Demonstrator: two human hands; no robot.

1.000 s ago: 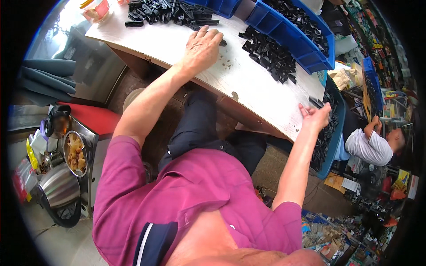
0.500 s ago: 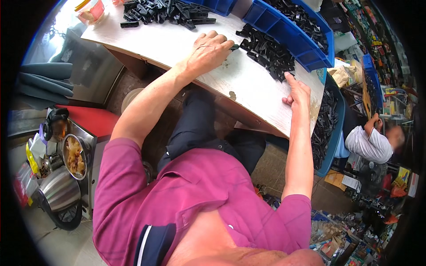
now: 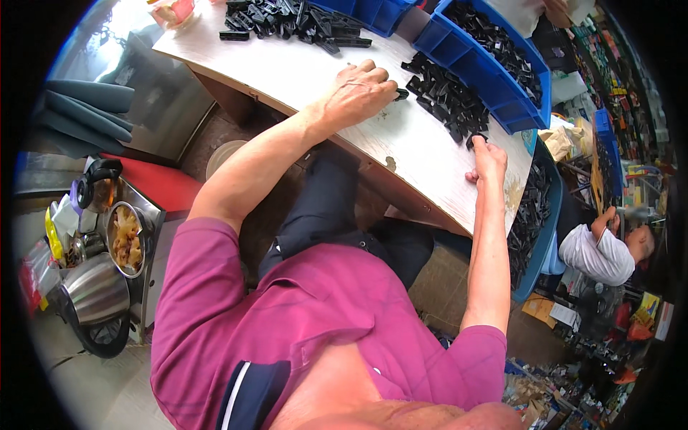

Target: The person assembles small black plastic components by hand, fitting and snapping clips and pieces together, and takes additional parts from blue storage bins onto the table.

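Note:
Over the white table, my left hand is closed with its back up, a small black plastic part poking out past its fingers. Most of that part is hidden by the hand. At the near right end of a heap of black plastic parts, my right hand pinches another small black plastic part between thumb and index finger. A second pile of longer black plastic pieces lies at the table's far left.
Behind the heap stands a blue divided bin full of black parts. A teal tub of black pieces is right of the table. At left are a steel kettle and a bowl of food. Another person sits far right.
My right index finger was reaching at the heap's edge; now the right fingers have closed on a black part there. My left hand keeps its part. The whole view has shifted slightly.

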